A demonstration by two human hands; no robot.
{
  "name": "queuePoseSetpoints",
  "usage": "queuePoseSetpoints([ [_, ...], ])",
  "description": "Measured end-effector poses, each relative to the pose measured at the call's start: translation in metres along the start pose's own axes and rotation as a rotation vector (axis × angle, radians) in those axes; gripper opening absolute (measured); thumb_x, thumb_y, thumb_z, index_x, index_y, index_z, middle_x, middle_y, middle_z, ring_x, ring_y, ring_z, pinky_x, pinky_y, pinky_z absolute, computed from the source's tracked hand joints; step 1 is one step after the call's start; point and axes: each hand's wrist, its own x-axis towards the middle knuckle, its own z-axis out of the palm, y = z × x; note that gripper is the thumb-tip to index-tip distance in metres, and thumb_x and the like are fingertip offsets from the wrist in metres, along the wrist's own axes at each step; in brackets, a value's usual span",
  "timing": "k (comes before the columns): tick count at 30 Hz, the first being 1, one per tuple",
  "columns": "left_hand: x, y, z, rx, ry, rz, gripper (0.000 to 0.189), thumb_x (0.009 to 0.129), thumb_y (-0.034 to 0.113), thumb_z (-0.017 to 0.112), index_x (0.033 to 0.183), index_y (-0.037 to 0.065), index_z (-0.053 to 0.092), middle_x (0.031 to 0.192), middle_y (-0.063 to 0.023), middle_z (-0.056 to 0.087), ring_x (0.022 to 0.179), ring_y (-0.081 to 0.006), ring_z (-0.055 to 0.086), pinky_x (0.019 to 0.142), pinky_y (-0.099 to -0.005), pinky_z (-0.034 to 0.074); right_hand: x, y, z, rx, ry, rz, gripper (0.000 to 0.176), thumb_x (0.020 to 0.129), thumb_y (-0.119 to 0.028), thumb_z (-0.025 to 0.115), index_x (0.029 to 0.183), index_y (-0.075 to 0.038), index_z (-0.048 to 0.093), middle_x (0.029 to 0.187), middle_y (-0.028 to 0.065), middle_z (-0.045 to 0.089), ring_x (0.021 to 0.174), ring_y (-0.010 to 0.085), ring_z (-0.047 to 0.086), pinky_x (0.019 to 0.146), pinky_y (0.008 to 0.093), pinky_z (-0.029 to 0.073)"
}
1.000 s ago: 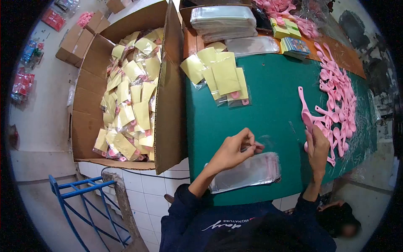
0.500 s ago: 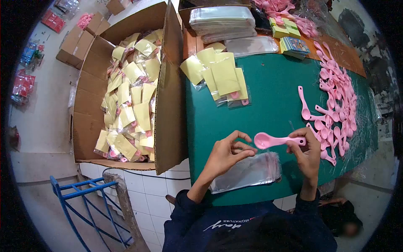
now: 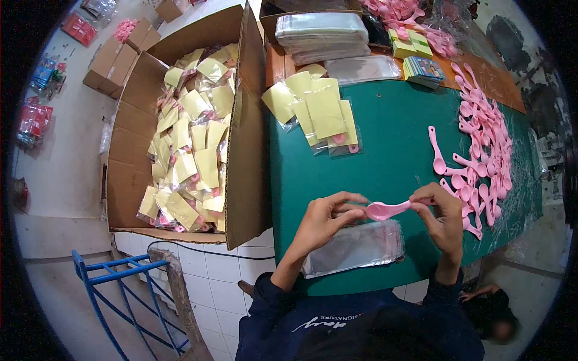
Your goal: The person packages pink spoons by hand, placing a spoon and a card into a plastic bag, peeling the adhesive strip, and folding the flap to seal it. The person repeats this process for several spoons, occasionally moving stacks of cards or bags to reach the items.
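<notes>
A pink plastic spoon (image 3: 385,210) is held level in the air, its hollow bowl pointing left. The thumb and fingers of my right hand (image 3: 442,219) are closed around the handle end. My left hand (image 3: 328,219) has its fingers curved and apart, with the fingertips right at the edge of the spoon's bowl and slightly blurred. Below both hands, a stack of clear plastic bags (image 3: 355,249) lies on the green table top (image 3: 385,150).
Loose pink spoons (image 3: 481,150) are heaped on the right. Bagged spoons with yellow cards (image 3: 325,111) lie further back, and more fill the cardboard box (image 3: 247,132) at left. Bag stacks (image 3: 322,30) and card stacks (image 3: 421,69) line the back. A person (image 3: 497,313) is at lower right.
My left hand's fingertips have come up to the spoon's bowl. My right hand has shifted its hold, now covering more of the handle's end.
</notes>
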Motion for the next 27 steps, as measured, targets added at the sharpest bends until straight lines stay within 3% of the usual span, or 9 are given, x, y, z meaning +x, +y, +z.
queuePoseSetpoints([
  [10,-0.001,0.001,0.004,0.060,0.004,0.003,0.025,0.083,0.008,0.063,0.104,-0.006,0.059,0.092,-0.0114,0.067,0.088,-0.0143,0.064,0.077,-0.0259,0.051,0.000,-0.004,0.006,0.000,0.021,0.011,0.007,0.078,0.001,0.063,0.084,0.002,0.061,0.077,0.0075,0.061,0.070,0.0115,0.059,0.065,0.0228,0.046],
  [13,-0.002,0.003,0.003,-0.004,0.013,0.002,0.025,0.083,0.007,0.064,0.103,-0.007,0.058,0.092,-0.0111,0.067,0.087,-0.0147,0.064,0.078,-0.0264,0.051,-0.002,0.001,0.006,0.107,0.208,-0.012,0.008,0.077,0.001,0.064,0.085,0.002,0.061,0.076,0.0074,0.060,0.070,0.0117,0.059,0.065,0.0228,0.046],
  [20,0.001,-0.004,0.005,0.007,-0.021,0.049,0.030,0.084,0.007,0.063,0.111,-0.005,0.057,0.106,-0.0116,0.063,0.097,-0.0153,0.060,0.083,-0.0276,0.050,0.003,-0.007,0.005,-0.023,-0.070,0.004,0.009,0.077,-0.002,0.064,0.085,0.002,0.061,0.077,0.0094,0.061,0.070,0.0136,0.061,0.062,0.0237,0.047],
  [23,-0.002,0.005,0.009,0.010,-0.121,0.034,0.031,0.085,0.008,0.061,0.113,-0.003,0.057,0.110,-0.0110,0.061,0.099,-0.0152,0.059,0.085,-0.0278,0.049,0.009,-0.008,0.008,0.009,-0.219,-0.034,0.009,0.079,-0.002,0.063,0.087,0.001,0.062,0.079,0.0096,0.061,0.070,0.0139,0.061,0.062,0.0241,0.047],
  [25,-0.001,0.000,0.012,0.008,-0.111,0.137,0.029,0.087,0.013,0.059,0.112,-0.002,0.058,0.100,-0.0076,0.064,0.092,-0.0126,0.060,0.081,-0.0271,0.050,0.013,-0.005,0.011,0.047,-0.309,-0.066,0.009,0.080,-0.003,0.061,0.089,0.001,0.061,0.080,0.0099,0.061,0.069,0.0149,0.061,0.062,0.0248,0.048],
  [27,-0.001,-0.002,0.010,0.067,-0.086,0.167,0.029,0.090,0.017,0.056,0.112,-0.001,0.059,0.094,-0.0057,0.065,0.087,-0.0111,0.060,0.078,-0.0264,0.051,0.014,-0.007,0.015,0.116,-0.225,-0.040,0.012,0.082,-0.003,0.060,0.093,0.001,0.060,0.081,0.0098,0.061,0.070,0.0145,0.061,0.061,0.0251,0.048],
])
